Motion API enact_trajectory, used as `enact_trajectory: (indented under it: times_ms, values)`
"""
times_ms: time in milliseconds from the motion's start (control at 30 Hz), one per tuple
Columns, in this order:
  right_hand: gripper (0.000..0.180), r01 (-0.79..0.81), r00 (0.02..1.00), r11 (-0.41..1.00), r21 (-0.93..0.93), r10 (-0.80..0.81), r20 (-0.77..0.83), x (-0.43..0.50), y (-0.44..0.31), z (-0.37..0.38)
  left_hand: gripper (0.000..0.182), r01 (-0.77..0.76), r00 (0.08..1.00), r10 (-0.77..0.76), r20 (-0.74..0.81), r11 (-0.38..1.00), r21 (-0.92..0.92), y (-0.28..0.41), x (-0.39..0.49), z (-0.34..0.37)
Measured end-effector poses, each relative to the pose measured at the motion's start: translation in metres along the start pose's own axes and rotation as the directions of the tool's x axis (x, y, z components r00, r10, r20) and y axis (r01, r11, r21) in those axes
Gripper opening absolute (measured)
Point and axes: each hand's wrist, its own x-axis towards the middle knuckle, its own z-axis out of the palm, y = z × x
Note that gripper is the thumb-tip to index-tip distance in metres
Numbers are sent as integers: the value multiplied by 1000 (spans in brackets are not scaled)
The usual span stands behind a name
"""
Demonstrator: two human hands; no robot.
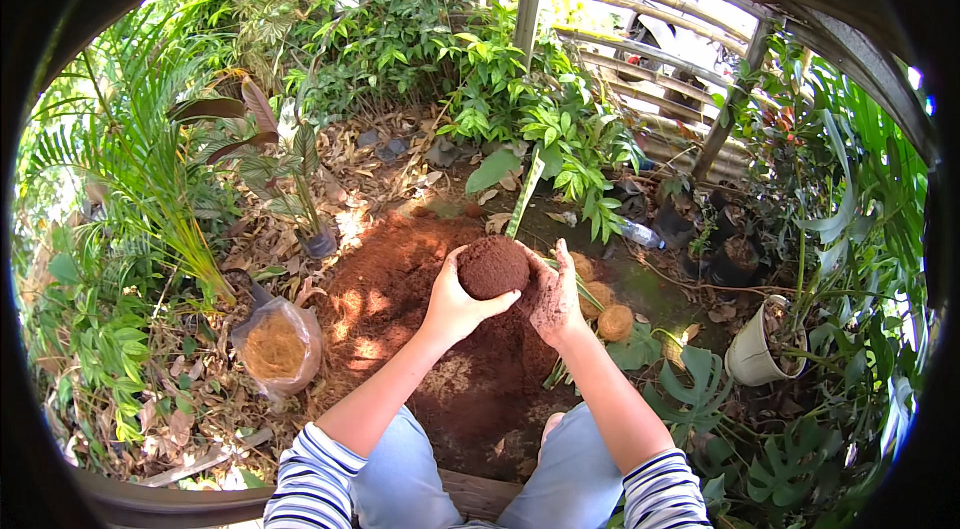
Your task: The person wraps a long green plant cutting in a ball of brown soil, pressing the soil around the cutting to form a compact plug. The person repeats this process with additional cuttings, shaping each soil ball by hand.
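Note:
A round ball of dark brown soil [493, 266] sits in my left hand [454, 307], whose thumb and fingers curve around its left and lower sides. My right hand [556, 304] is beside the ball's right edge, its palm smeared with soil and its fingers extended. Whether that palm presses on the ball cannot be told. Just behind the ball a long pale-edged green leaf [526, 195] points upward; its lower end is hidden. Several fibre-covered balls lie to the right of my right hand, the nearest fibre ball [615, 322] clearly visible. Below my hands spreads loose reddish-brown soil [397, 266].
On the left stands a clear plastic bag [310, 364] of brown fibre [276, 345]. To the right a white pot [750, 356] leans among monstera leaves [694, 386]. A plastic bottle [641, 233] lies near black plant bags [731, 262]. A bamboo fence [645, 52] stands behind.

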Motion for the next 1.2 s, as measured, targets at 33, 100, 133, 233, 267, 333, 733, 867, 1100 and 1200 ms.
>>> enact_trajectory:
  times_ms: [33,100,133,233,267,333,733,867,1100,1200]
  values:
    - [74,19,1000,999,-27,-20,-22,0,1,1,78,-22,1000,22,-4,1000,-16,-2,1,1]
    - [73,64,989,994,-89,-75,-126,1,8,6,79,-14,1000,14,4,998,-60,-4,1,4]
    - [70,66,989,995,-78,-75,-127,0,12,8,80,-51,999,52,10,998,-31,-4,0,6]
    - [60,17,992,990,137,1,-126,1,18,11,81,-99,995,96,41,992,84,-1,-5,10]
    - [58,9,996,982,189,8,-89,1,20,10,81,-121,992,113,58,983,138,1,-6,11]
    - [55,-1,998,963,270,18,-59,1,21,7,85,-139,987,118,107,966,217,6,-8,9]
    - [48,-94,996,933,348,88,33,5,27,-2,70,-62,989,69,129,997,-55,-1,10,-12]
    - [45,-181,984,936,302,169,66,5,42,-1,75,-25,977,58,203,987,-160,-3,14,-19]
    - [43,-173,984,976,132,165,73,6,55,-6,66,-37,956,-80,282,922,386,-7,4,-13]
    - [43,-178,984,974,137,178,14,8,55,-7,65,52,967,-66,245,997,62,-10,12,-17]
